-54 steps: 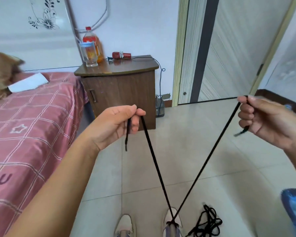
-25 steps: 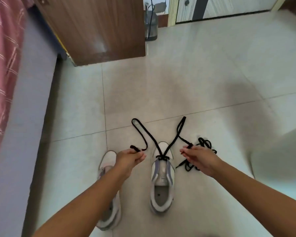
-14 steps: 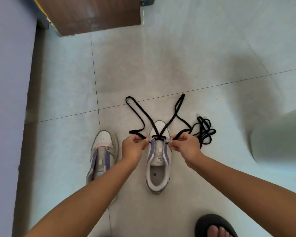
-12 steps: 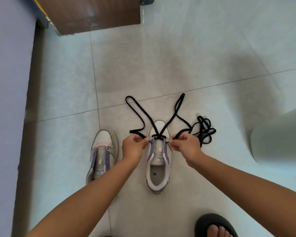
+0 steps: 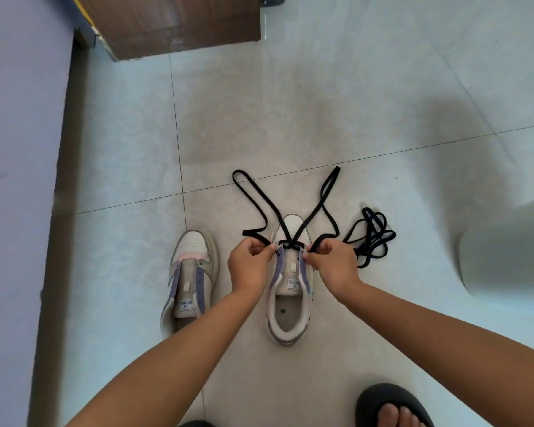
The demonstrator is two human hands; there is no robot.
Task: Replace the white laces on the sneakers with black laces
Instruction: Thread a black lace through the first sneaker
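Observation:
Two white and purple sneakers stand on the tiled floor, toes pointing away from me. The right sneaker (image 5: 289, 312) has a black lace (image 5: 261, 204) through its lowest eyelets, both halves looping out past the toe. My left hand (image 5: 250, 266) pinches one lace end at the sneaker's left eyelet row. My right hand (image 5: 333, 266) pinches the other end at the right eyelet row. The left sneaker (image 5: 190, 272) has no lace in it. A second black lace (image 5: 372, 237) lies bundled on the floor to the right.
A wooden cabinet (image 5: 173, 23) stands at the top, and the bed's side (image 5: 16, 180) runs down the left. A pale rounded object (image 5: 506, 260) sits at the right edge. My foot in a black slipper (image 5: 389, 408) is at the bottom right.
Over two seconds my hands came down from holding the lace taut in the air to the right sneaker's eyelets. In the last half second they have barely moved.

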